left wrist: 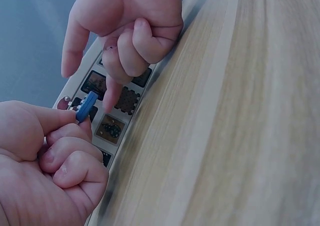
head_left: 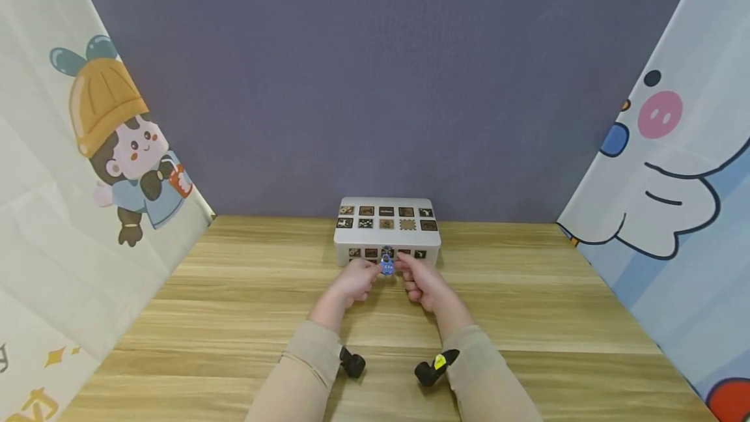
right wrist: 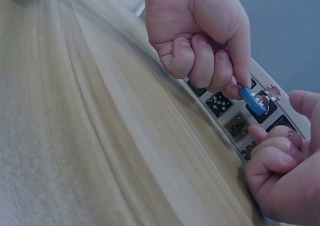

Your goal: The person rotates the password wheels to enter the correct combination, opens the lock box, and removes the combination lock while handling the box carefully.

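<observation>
A small blue padlock [head_left: 387, 267] with pale marks on its face hangs at the metal clasp [right wrist: 273, 91] on the front of a white box [head_left: 387, 236]. My left hand [head_left: 357, 280] pinches the padlock's edge between thumb and forefinger, its other fingers curled in. On the other side my right hand [head_left: 425, 284] is close to the padlock, thumb and forefinger spread apart and nothing between them. The right hand's remaining fingers are folded toward the palm. The box has its lid down and carries small square pictures on lid and front.
The box stands on a wood-grain table [head_left: 527, 318], near the dark back panel [head_left: 387, 83]. A cartoon-printed sheet [head_left: 35, 148] borders the left side, and another printed sheet [head_left: 691, 213] borders the right. Small black devices [head_left: 351, 363] sit at both cuffs.
</observation>
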{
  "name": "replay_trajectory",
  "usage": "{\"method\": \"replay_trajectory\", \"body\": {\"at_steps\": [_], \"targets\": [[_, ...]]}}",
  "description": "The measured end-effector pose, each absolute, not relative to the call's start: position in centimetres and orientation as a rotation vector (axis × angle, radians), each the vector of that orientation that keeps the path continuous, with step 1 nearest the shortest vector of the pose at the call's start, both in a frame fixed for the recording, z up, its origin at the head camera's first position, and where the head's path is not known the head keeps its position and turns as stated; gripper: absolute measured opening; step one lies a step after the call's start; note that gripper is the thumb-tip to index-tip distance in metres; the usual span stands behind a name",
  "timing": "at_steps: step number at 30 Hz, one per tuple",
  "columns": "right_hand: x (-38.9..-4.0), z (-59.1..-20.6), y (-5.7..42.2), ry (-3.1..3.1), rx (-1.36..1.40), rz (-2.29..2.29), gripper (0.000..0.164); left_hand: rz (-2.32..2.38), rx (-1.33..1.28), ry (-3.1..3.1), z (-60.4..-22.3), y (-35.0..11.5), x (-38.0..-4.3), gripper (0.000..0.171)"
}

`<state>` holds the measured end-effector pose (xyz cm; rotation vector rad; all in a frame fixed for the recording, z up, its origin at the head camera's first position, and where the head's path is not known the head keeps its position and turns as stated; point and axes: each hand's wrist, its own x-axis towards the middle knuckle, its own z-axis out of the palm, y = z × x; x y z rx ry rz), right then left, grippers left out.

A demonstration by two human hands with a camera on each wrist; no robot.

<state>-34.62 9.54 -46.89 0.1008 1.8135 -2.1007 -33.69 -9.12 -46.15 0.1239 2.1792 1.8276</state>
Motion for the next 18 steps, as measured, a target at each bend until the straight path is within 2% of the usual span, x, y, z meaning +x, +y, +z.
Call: {"method": "replay_trajectory", "body": {"at_steps": [3,9,18], "targets": [[-34.53,-46.86,9.47,1.817,0.088,-2.094,0.051,1.830,0.128,2.176,-46.23,-9.15,-33.74,0.029],[-34.37,-47.09,9.24,1.852,0.027,-2.069,0.033,1.836,0.140,2.169,-46.24,-9.18,-33.67,0.031],[-34.25,-47.34,8.87,1.941,-0.088,-2.022,0.022,1.838,0.144,2.157,-46.10,-9.27,-33.57,0.033]]}}
